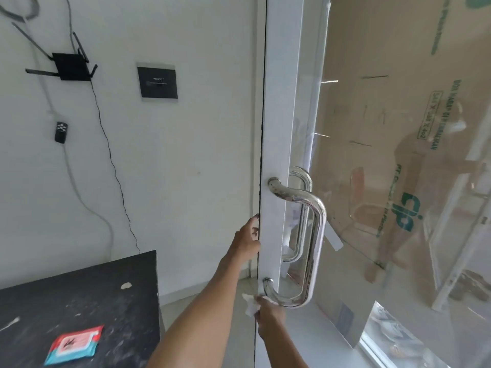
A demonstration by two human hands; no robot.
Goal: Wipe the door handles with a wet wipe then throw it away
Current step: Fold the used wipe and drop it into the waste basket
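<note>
Chrome door handle (314, 235), right hand (268, 318) pinching white wet wipe (249, 305) (at its lower bend), left hand (247, 240) gripping door edge (265, 235)

Both forearms are bare to the left hand (245, 241) and right hand (269, 318), no sleeves showing.

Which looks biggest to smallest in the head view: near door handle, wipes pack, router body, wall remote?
1. near door handle
2. wipes pack
3. router body, excluding antennas
4. wall remote

The pack sits much nearer the camera than the router, so ranks 2 and 3 reflect appearance only.
</note>
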